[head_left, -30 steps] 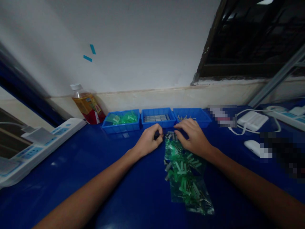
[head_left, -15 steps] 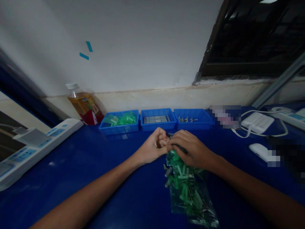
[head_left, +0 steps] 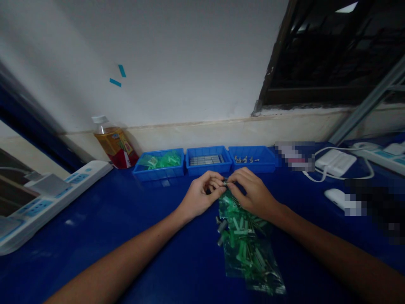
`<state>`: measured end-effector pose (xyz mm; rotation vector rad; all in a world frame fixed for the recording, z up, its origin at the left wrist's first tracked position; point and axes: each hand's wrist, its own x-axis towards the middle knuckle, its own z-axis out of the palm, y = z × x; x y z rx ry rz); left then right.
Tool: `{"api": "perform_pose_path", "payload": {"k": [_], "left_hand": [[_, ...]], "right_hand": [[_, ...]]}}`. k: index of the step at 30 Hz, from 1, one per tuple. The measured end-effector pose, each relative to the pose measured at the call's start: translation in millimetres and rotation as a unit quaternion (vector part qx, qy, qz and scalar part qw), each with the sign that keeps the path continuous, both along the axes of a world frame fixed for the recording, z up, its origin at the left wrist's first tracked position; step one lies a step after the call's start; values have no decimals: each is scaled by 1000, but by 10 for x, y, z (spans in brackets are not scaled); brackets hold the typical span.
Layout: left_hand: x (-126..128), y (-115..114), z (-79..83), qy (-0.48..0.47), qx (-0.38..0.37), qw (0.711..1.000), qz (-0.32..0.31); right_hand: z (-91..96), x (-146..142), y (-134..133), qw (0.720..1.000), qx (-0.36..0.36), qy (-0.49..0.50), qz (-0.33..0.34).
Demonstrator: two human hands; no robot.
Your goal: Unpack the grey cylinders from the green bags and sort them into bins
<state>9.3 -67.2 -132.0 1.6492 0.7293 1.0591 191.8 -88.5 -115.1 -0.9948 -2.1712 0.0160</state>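
Where it shows, the tiny part looks grey.

Pinched between left hand and right hand: small part, too tiny to identify. Top of green bag hidden under right hand. At three o'clock, pixelated patches. At nine o'clock, power strip cut off by left edge.

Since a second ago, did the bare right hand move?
Yes. The right hand pulled back from the middle blue plastic tray, leftward, meeting the left hand on a small grey part.
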Motion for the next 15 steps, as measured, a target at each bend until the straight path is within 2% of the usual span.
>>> {"api": "perform_pose_path", "payload": {"k": [4,9,12,15], "left_hand": [[-9,-30,35,54,43,997,32],[-8,-54,41,45,47,997,42],[-10,-53,47,48,51,997,41],[-26,22,71,108,94,988,48]], "right_hand": [[30,-55,-40,999,-20,33,-1],[64,-110,-108,999,-17,49,-7],[84,-107,-112,999,-4,35,6],[105,-9,-21,999,25,5,-19]]}}
